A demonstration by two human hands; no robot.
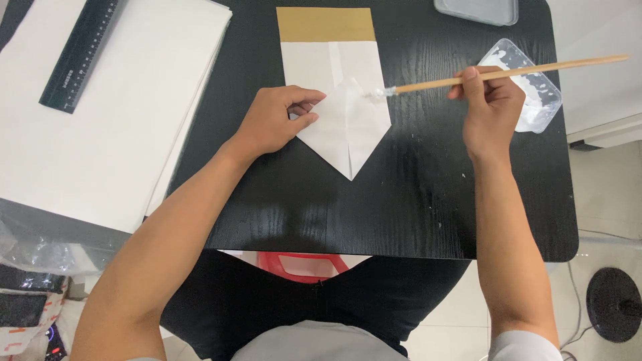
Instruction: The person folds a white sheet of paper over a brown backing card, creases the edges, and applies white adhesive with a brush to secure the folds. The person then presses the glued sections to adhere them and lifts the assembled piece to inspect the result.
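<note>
Nearest the camera, the person's two bare forearms reach out over a black table (414, 200); a red stool shows just under its near edge.

The left hand (274, 124) lies on the folded paper (341, 127), fingers bent, with thumb and forefinger pinching up a loose flap near the middle. That hold seems meant both to keep the sheet from sliding and to lift the flap so that its edge is open to the brush. The paper sits at the centre of the table, white, folded to a point that aims toward the person, with a tan band across its far end.

The right hand (491, 107) is closed around a long wooden brush (508, 72), held nearly level like a pen. Its pale, wet-looking tip touches the right edge of the raised flap.

Just beyond the right hand, a clear plastic tray (535, 93) with white paste smeared inside stands close by, probably for easy dipping. On the left, a stack of white sheets (107, 127) carries a black ruler (80, 53), kept apart from the wet work. At the far edge sits a second clear container (478, 10), partly cut off.
</note>
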